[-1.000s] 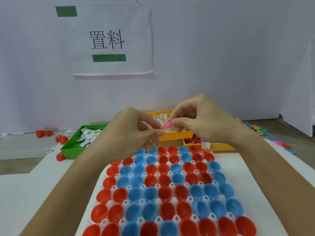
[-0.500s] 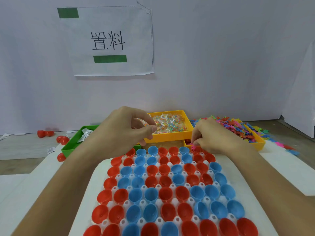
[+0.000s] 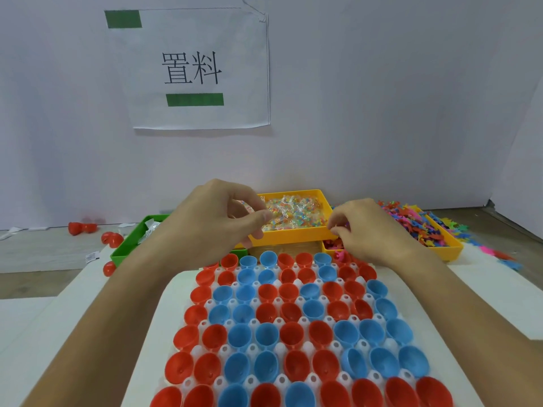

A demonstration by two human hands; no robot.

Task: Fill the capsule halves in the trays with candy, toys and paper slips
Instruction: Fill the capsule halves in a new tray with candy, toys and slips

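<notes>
A white tray [image 3: 167, 315] in front of me holds several red and blue capsule halves [image 3: 291, 333], open side up. One far-row half holds a pink toy [image 3: 342, 256]. My left hand [image 3: 211, 221] hovers over the tray's far left corner with fingers curled, and clear-wrapped candy shows between thumb and fingertips. My right hand [image 3: 370, 230] reaches to the near corner of the yellow toy tray [image 3: 454, 251], fingertips pinching a small purple toy. The yellow candy tray [image 3: 293, 238] stands between the hands. A green tray [image 3: 122, 254] with paper slips [image 3: 150, 230] is partly hidden by my left hand.
Loose red capsule halves [image 3: 111, 239] lie on the table left of the green tray. Some coloured toys [image 3: 508, 259] have spilled right of the toy tray. A wall with a paper sign [image 3: 194, 69] stands just behind the trays.
My right hand left my left hand, went down to the far row of capsule halves where a pink toy now lies, then moved to the toy tray. My left hand stayed nearly still.
</notes>
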